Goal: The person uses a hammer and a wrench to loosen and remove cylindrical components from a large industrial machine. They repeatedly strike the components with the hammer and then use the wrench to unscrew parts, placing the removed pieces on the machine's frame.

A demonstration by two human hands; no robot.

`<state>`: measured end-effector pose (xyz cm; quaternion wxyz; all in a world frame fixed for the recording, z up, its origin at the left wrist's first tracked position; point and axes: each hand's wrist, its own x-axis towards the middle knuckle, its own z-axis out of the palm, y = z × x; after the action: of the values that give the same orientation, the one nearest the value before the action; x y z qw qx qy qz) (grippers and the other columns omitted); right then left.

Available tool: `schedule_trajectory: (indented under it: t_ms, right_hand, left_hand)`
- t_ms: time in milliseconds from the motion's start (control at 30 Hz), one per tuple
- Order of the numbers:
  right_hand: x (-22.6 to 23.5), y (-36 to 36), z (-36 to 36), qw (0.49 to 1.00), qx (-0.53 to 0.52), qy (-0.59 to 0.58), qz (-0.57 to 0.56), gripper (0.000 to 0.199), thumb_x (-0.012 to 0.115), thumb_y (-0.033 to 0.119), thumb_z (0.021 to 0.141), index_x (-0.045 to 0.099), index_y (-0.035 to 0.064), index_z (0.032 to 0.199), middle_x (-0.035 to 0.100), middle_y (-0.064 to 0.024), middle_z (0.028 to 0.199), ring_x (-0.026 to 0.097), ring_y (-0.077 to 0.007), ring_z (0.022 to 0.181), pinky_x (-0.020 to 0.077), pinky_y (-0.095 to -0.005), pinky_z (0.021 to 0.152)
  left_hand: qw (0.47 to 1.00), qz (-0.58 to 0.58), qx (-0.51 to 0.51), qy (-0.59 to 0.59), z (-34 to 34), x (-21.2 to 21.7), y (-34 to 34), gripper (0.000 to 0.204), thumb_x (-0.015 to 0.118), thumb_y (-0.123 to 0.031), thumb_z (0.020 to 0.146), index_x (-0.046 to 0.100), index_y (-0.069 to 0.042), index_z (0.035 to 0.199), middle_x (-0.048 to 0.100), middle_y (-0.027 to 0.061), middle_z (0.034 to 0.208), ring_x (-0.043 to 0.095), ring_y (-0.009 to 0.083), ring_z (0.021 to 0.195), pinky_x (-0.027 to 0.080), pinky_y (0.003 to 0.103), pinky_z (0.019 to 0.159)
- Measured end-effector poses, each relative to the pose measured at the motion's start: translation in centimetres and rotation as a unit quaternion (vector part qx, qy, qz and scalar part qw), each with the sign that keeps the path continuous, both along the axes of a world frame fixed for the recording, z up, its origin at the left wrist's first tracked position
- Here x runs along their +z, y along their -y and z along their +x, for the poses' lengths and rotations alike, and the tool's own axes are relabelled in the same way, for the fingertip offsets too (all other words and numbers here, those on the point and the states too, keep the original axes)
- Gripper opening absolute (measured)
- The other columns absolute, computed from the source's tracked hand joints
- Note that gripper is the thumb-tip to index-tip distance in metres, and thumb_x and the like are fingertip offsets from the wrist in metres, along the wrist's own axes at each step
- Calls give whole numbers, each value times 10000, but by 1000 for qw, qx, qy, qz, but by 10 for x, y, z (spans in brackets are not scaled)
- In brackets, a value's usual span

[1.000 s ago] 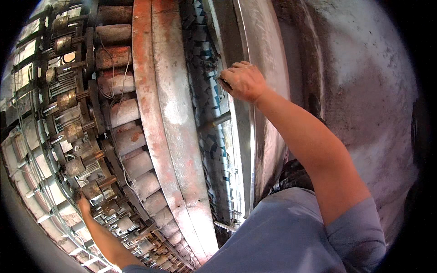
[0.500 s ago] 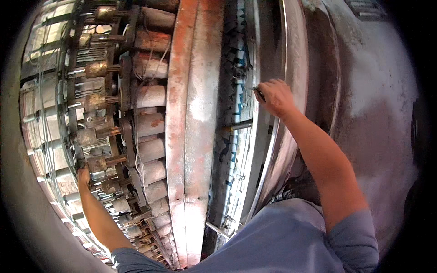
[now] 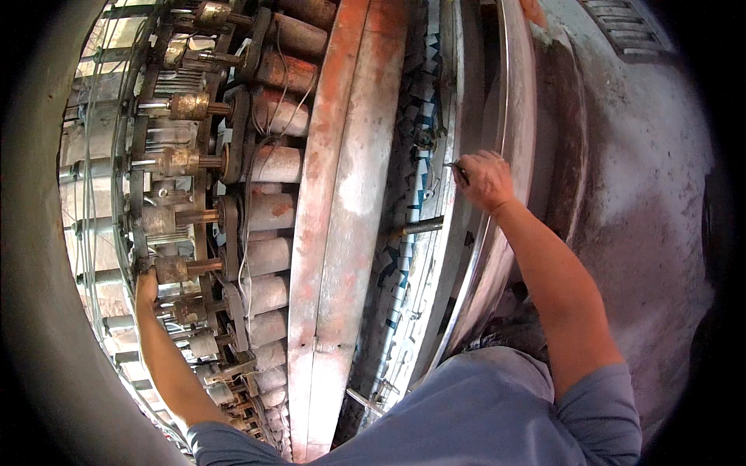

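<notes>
My right hand [image 3: 486,180] is closed round a slim dark tool [image 3: 461,174], its kind unclear. The thin tip meets or nearly meets the edge of a pale metal rail [image 3: 432,264]. Beside that rail runs a long row of small blue and white pieces [image 3: 399,281]. Far to the left, my left hand [image 3: 146,287] reaches in among the machine parts, against a dark upright bar [image 3: 134,208] near a brass-coloured cylinder [image 3: 172,269]. Its fingers look curled, but what they grip is hidden.
Two long, worn metal beams [image 3: 346,179] with red stains lie between my arms. Left of them are stacked rollers [image 3: 270,208] with loose wires. A short rod [image 3: 420,227] juts across the rail. On the right are a shiny curved rail [image 3: 519,93] and a stained wall [image 3: 629,194].
The view has shifted, so the machine sits farther right in the picture. My right hand keeps the tool at the rail, slightly lower in view; my left hand stays among the machine parts.
</notes>
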<state>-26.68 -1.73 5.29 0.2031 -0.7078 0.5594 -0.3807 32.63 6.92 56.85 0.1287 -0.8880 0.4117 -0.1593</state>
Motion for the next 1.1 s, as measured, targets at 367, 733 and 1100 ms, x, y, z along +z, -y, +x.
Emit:
schedule_trajectory:
  t_ms: [367, 733, 1100]
  right_hand:
    - [3, 0, 5, 1000, 1, -19, 7, 177, 656, 250, 831, 650, 82, 887, 686, -118, 885, 626, -304, 925, 470, -433, 872]
    - [-5, 3, 3, 999, -22, -13, -23, 188, 695, 236, 820, 654, 60, 871, 692, -110, 854, 661, -306, 879, 508, -446, 825]
    - [-19, 3, 3, 997, 12, 32, -69, 119, 710, 148, 809, 610, 90, 839, 647, -73, 779, 629, -241, 740, 500, -395, 705]
  left_hand:
    - [994, 32, -13, 106, 32, -7, -2, 539, 334, -379, 956, 594, 22, 1205, 575, 299, 1216, 529, 480, 1137, 405, 516, 969]
    - [959, -2, -159, 233, -105, -45, 22, 456, 478, -383, 970, 635, 40, 1035, 682, 233, 848, 640, 435, 813, 472, 495, 705]
    - [778, -466, -51, -419, -97, -140, 207, 518, 739, -364, 851, 598, -9, 1201, 647, 104, 1112, 627, 187, 843, 496, 266, 683]
